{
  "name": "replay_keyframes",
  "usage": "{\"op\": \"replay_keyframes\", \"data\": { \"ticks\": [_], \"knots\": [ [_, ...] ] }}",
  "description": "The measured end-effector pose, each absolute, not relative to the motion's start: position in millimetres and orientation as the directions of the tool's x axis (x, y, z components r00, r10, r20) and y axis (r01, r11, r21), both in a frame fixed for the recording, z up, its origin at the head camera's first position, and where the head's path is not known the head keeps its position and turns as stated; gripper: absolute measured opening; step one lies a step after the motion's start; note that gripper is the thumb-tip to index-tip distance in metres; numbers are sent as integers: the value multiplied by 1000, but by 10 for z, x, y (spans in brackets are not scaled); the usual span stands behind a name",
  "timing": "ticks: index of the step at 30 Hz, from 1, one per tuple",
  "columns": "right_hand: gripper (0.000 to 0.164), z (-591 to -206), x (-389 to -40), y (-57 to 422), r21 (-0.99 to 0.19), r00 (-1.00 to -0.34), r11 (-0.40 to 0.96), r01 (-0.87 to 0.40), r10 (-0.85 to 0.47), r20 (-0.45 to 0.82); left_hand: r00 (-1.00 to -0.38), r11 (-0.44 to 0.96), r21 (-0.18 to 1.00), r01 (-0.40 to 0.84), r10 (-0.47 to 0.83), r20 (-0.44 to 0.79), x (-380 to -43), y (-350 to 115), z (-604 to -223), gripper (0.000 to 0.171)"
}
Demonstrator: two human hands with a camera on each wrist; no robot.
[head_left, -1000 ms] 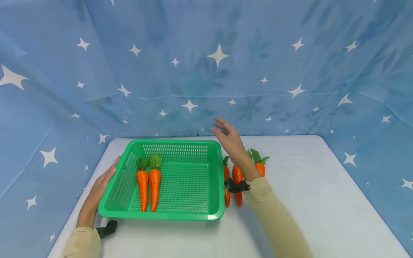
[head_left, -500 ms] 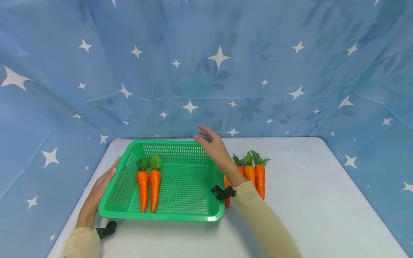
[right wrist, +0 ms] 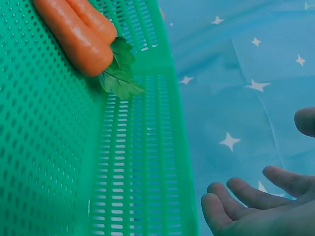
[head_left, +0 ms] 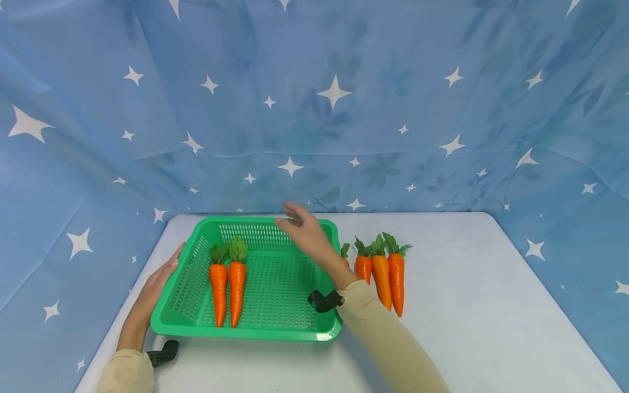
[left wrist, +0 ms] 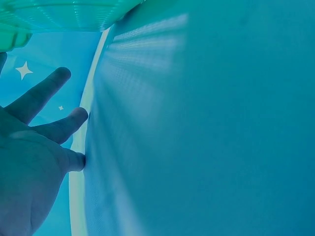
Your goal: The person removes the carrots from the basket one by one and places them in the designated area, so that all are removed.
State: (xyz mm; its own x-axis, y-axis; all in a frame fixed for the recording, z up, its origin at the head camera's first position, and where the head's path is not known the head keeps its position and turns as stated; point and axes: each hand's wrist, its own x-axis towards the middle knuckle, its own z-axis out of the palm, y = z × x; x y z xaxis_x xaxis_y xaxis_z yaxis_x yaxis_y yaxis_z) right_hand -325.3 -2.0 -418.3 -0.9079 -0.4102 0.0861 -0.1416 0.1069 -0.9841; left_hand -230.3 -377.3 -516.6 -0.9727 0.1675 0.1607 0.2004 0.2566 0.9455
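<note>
A green plastic basket (head_left: 245,333) stands on the left half of the white table. Two orange carrots (head_left: 237,292) with leafy tops lie side by side in its left part. My left hand (head_left: 151,286) is at the basket's left wall, its fingers extended along the outside; the left wrist view shows them spread below the basket's mesh. Over the basket's right back part hovers my right hand (head_left: 307,234), its fingers loosely bent and nothing between them. In the right wrist view those fingers (right wrist: 251,196) appear apart from the basket's rim.
Several more carrots (head_left: 396,281) lie in a row just right of the basket, partly hidden by my right forearm. Behind the table (head_left: 467,305) hangs a blue curtain (head_left: 334,136) with white stars, which also runs along both sides.
My right hand has moved left, from beyond the basket's right back corner to over its inside, uncovering more of the carrots on the right. The left hand and basket stay put.
</note>
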Motion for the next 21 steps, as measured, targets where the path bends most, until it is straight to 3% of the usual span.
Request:
{"op": "replay_keyframes", "data": {
  "ticks": [10, 21],
  "knots": [
    [66, -4305, -3219, -247, -979, -901, 183, -90, -434, 2, -971, 241, 949, 204, 171, 166, -2296, -3753, -5189, 55],
    [75, -4372, -3220, -535, -961, -852, 250, -122, -523, -28, -967, 246, 943, 223, 179, 182, -2294, -3776, -5188, 55]
  ]
}}
